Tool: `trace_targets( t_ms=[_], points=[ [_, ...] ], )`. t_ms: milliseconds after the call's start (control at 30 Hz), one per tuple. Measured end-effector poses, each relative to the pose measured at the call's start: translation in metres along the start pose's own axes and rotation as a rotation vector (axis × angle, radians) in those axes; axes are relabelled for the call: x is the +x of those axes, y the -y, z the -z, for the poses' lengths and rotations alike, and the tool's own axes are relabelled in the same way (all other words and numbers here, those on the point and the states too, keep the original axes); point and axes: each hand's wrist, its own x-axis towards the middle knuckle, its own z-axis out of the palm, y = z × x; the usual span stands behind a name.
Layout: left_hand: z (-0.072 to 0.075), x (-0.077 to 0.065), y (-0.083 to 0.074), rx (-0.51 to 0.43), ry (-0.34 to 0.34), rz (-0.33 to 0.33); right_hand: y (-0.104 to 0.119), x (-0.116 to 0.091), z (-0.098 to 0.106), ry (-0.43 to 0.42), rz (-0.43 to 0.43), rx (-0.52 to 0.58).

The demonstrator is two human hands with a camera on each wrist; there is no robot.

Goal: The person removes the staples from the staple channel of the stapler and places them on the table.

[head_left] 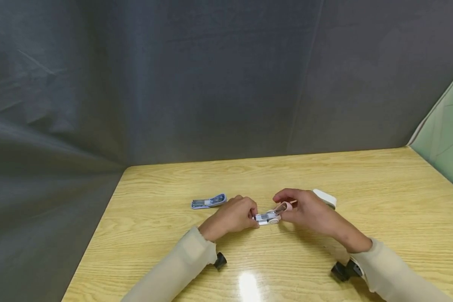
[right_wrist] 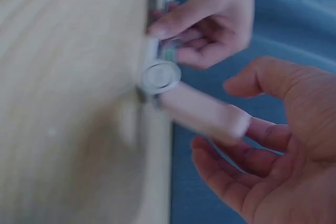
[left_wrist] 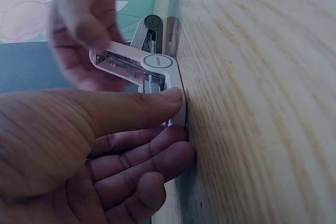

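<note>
item: one small stapler (head_left: pixel 268 217), pink and white, swung apart at its round hinge (left_wrist: pixel 158 61); sits low at the tabletop, between the two hands. pink cover (right_wrist: pixel 202 111) tilts up toward the right; white base (left_wrist: pixel 180 110) extends left, metal channel exposed.

handling, as judged: light, stiff plastic shell, smooth enough to slide if pushed; hinge and thin cover perhaps the weak parts. suggested hold: sides of the base near its free end, cover taken by its outer tip, clear of the hinge.

left hand (head_left: pixel 234 214): pinches the free end of the base, thumb on one side, fingers at the other.

right hand (head_left: pixel 311 209): fingers loosely curved about the cover, thumb spread away from it; whether a fingertip touches, cannot tell.

nearby: one blue stapler (head_left: pixel 209 202), also unfolded, just beside the left hand; one white stapler (head_left: pixel 325 199), partly hidden behind the right hand.

surroundings: wood-grain table (head_left: pixel 166 251); dark cloth (head_left: pixel 226 84) behind; green patterned panel (head_left: pixel 445 130) at right.
</note>
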Motion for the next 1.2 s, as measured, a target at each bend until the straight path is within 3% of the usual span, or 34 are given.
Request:
trace_targets(
  t_ms=[267,667,833,1200],
  points=[
    [-0.001,0.001,0.0,-0.01,0.005,0.011,0.027,0.0,0.0,-0.104,0.179,-0.055],
    [-0.001,0.0,0.001,-0.018,-0.002,0.002,0.025,0.006,-0.01,0.003,0.159,-0.031],
    [0.0,0.001,0.001,-0.033,0.009,0.008,0.024,0.008,-0.01,0.03,0.145,-0.122],
    [0.0,0.002,0.0,-0.04,0.024,0.019,0.022,0.015,-0.02,0.053,0.254,-0.372]
  ],
)
